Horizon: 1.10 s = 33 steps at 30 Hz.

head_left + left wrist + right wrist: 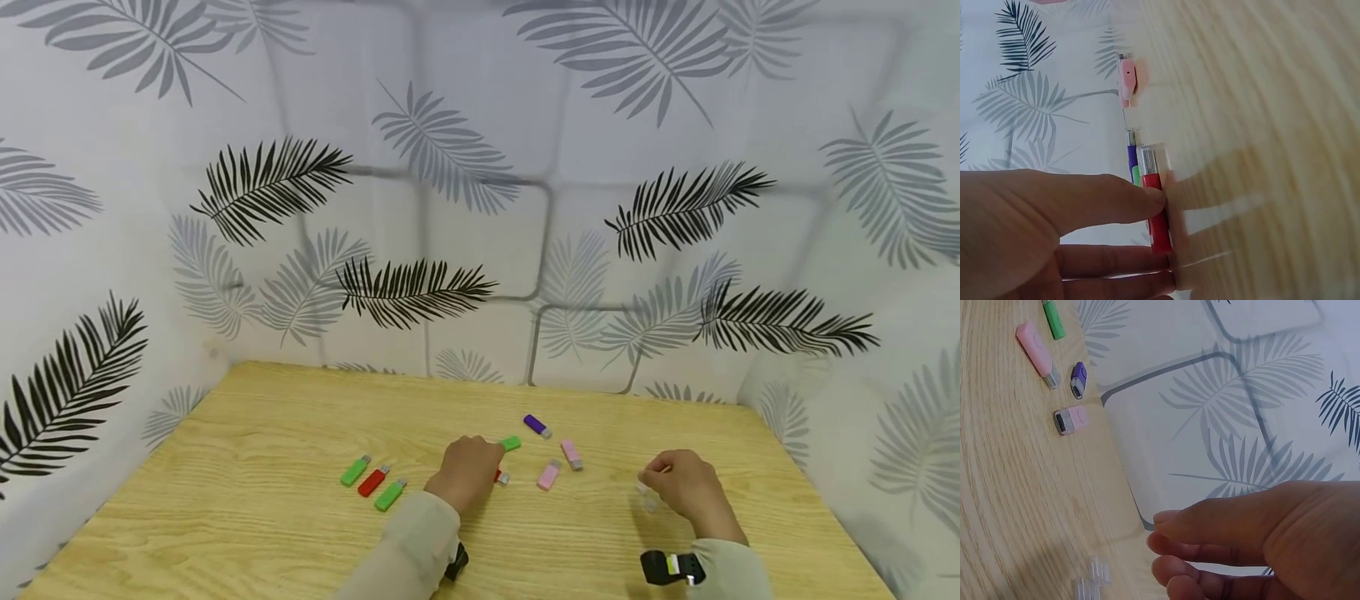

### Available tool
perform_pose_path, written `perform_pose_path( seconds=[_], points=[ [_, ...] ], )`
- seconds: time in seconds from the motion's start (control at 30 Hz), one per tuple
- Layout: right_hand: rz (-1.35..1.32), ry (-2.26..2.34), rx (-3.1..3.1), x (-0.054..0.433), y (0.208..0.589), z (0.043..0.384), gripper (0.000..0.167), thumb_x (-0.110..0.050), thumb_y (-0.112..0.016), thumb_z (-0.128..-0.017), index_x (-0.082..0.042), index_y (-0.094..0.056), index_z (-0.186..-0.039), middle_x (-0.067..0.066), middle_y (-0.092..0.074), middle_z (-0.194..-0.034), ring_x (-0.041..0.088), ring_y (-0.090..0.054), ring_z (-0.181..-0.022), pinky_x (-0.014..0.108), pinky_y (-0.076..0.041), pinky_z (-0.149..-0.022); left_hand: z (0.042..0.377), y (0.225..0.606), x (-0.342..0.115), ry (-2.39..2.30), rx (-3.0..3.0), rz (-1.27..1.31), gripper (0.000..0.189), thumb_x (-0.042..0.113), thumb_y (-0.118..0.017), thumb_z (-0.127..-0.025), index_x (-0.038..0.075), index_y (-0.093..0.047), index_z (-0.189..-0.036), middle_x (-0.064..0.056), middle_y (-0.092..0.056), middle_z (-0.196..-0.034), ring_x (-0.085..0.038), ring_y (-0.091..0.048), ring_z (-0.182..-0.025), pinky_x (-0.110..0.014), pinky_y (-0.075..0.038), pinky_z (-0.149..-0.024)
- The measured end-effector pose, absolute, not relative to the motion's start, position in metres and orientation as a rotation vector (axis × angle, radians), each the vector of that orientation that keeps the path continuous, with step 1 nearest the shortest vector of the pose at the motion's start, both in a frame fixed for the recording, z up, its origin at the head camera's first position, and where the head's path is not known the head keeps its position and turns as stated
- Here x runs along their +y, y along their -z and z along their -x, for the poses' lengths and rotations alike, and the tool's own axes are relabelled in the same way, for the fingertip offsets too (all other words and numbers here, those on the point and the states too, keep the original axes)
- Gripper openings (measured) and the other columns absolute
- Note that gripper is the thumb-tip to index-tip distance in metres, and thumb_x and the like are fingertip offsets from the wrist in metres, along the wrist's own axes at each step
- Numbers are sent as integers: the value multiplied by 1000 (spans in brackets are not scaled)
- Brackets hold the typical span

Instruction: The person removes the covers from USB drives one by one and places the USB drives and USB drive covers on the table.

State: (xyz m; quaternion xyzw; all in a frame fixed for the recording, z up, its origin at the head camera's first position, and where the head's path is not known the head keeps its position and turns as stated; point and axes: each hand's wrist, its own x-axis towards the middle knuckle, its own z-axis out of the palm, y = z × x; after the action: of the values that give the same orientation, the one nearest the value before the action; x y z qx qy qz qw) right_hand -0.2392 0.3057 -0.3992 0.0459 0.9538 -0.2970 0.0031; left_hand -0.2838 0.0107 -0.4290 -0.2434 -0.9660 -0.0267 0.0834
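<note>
At the table [585, 542], the left hand [467, 475] pinches a crosswise red stick [1159, 226] (plug [504, 480] rightward).

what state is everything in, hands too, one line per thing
Left hand, gripping a red USB stick
Right hand, loosely curled, nothing visibly held
Gripped red USB stick, plug visible
Middle green USB stick, lying flat
Purple USB stick, flat, plug visible
Nearer pink USB stick, flat, plug visible
Farther pink USB stick, flat, plug visible
Left row's three USB sticks, flat, plugs visible
Clear plastic pieces, lying loose
</note>
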Motion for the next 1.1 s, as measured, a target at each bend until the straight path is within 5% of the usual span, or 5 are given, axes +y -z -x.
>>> perform_pose_path(
  seconds=[0.3,0.6,1.1],
  points=[
    [-118,911,3009,304,397,240,17,-21,-66,-88,-5,-70,-87,3,-65,-79,18,-56,-66,35,-45,-58,287,429,5,112,-2929,741,18,12,-79,-77,12,-61,-69,0,-58,-63,-19,-58,-59,-31,-48,-54],
    [-141,920,2971,301,395,239,21,-26,-66,-89,-5,-69,-90,5,-66,-84,19,-56,-68,35,-45,-59,289,431,-5,207,-2967,748,36,14,-79,-73,15,-47,-57,6,-42,-55,-10,-35,-53,-26,-34,-50],
    [-29,909,3008,280,387,237,20,-25,-67,-89,-5,-70,-89,6,-68,-87,20,-60,-72,39,-49,-61,283,424,-12,384,-3020,751,38,19,-78,-75,16,-44,-58,7,-31,-51,-9,-25,-49,-25,-27,-46]
  ],
)
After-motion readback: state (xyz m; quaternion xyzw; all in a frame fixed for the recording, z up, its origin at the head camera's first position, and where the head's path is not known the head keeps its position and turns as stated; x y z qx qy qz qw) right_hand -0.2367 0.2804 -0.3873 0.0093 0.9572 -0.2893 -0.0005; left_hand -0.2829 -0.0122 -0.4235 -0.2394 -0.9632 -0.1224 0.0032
